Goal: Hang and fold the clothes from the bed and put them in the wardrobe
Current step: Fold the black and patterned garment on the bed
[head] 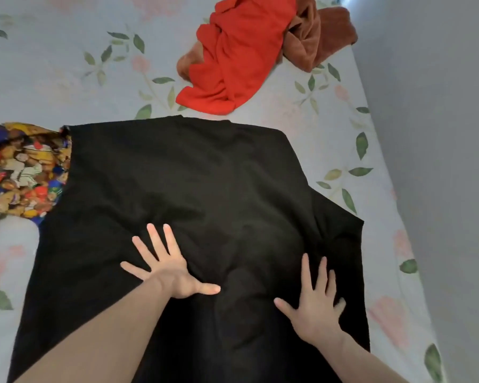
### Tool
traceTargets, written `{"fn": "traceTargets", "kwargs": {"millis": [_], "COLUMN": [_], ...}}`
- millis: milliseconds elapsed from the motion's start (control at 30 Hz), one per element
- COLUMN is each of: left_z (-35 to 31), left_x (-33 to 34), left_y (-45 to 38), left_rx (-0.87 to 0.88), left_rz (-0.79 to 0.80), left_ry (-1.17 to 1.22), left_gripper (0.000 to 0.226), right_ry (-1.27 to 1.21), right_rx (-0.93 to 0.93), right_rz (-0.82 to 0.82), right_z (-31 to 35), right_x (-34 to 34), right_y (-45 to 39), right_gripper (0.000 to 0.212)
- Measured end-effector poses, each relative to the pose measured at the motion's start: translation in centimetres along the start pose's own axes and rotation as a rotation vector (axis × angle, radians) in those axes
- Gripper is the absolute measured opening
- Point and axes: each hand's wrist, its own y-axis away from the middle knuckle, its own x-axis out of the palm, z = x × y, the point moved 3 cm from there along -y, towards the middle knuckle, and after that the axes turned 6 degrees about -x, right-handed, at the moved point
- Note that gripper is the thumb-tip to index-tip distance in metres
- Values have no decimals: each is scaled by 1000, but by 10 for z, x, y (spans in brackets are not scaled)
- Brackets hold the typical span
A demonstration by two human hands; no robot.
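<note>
Two hands lie flat on a black cloth (177,172) that is spread out on the bed (53,64). The left hand (169,268) rests near the middle of the cloth, with its fingers (155,239) straight and spread wide. The right hand (317,308) rests nearer the right edge of the cloth, and its fingers (322,272) are straight and spread too. Neither hand holds anything; both just press down on the cloth. The cloth has soft bumps and folds between the hands.

A red cloth (241,56) lies in a heap at the far side of the bed, well apart from the black one. A brown cloth (321,34) is bunched up right beside it, touching it and partly under it. A cloth with many colours (22,172) lies on the left, and the black cloth covers its edge. The bed sheet is pale with green leaves and pink flowers. A grey wall (440,134) runs along the right side of the bed.
</note>
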Motion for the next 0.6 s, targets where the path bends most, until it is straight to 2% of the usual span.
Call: {"fn": "traceTargets", "kwargs": {"millis": [133, 167, 267, 333, 400, 467, 533, 600], "left_z": [-4, -5, -9, -14, -17, -17, -17, -18], "left_x": [7, 8, 5, 4, 5, 7, 10, 11], "left_y": [-5, -3, -1, 1, 3, 3, 2, 1], "left_rx": [-47, -62, -111, -132, -138, -145, -154, -161], "left_rz": [64, 79, 114, 122, 129, 129, 136, 146], "left_ry": [-23, -39, -73, -82, -88, -92, -94, -91], "left_gripper": [189, 190, 191, 192, 192, 193, 193, 194], "right_ry": [-35, -104, -530, -670, -742, -846, -880, -887], "right_rx": [-23, -29, 57, 156, 236, 311, 338, 323], "right_rz": [-71, -133, -408, -521, -492, -369, -276, -320], "right_z": [-13, -18, -39, -54, -68, -77, -83, -87], "right_x": [0, -5, -38, -68, -91, -105, -122, -145], "right_y": [10, 15, 7, -14, -44, -73, -90, -97], "right_gripper": [119, 116, 88, 84, 86, 82, 54, 27]}}
